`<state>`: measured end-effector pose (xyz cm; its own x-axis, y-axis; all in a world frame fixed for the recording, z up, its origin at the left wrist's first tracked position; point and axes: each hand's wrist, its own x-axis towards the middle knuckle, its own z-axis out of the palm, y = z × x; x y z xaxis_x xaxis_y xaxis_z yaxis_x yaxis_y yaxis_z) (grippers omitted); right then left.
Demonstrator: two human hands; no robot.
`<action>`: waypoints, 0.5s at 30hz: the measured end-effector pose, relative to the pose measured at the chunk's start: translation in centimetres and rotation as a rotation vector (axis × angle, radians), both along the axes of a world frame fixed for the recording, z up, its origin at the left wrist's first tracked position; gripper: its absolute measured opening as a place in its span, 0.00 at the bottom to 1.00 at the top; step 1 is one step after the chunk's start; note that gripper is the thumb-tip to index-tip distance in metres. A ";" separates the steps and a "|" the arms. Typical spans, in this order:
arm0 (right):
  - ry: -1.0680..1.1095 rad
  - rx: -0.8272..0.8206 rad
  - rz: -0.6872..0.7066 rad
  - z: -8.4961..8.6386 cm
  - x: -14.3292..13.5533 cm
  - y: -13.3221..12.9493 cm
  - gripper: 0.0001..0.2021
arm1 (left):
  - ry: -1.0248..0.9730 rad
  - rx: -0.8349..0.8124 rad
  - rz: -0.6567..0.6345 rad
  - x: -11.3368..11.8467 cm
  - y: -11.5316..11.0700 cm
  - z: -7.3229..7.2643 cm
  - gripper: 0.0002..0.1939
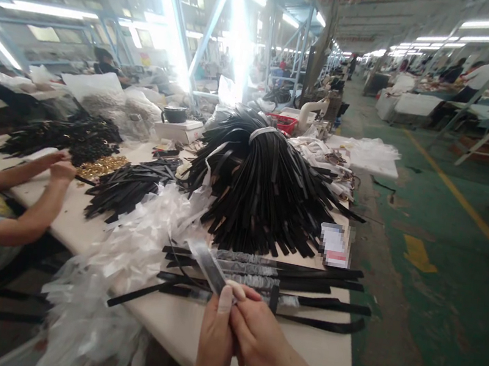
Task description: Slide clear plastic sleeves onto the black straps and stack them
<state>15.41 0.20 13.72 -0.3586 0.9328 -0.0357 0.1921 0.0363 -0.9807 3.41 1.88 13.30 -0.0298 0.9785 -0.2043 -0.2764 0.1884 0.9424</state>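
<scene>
My left hand and my right hand meet above the front of the table, with fingers pinched together. A clear plastic sleeve sticks up and left from my left hand's grip. What my right fingertips pinch beside it is hidden. Under and behind my hands, several black straps lie side by side, partly wrapped in clear plastic. A large tied bundle of black straps stands behind them.
Crumpled clear plastic spills over the table's front edge at left. Beyond it are a smaller black strap pile and gold pieces. A person's hands work at far left. A label lies near the right edge.
</scene>
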 end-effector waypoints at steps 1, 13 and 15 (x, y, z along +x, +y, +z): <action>0.010 -0.021 0.015 -0.1 0.1 0.0 0.20 | -0.009 -0.030 -0.018 0.1 0.0 -0.2 0.21; 0.003 -0.093 -0.039 -1.4 0.0 -0.2 0.23 | -0.216 -0.109 -0.035 0.3 0.6 -0.6 0.20; 0.005 -0.130 -0.062 -2.0 -0.3 -0.5 0.22 | -0.290 -0.106 0.023 0.3 1.4 0.0 0.20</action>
<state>15.12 -0.30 11.77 -0.3012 0.9408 -0.1557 0.1853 -0.1025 -0.9773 3.72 3.24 13.25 0.0228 0.9510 -0.3085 -0.5364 0.2720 0.7989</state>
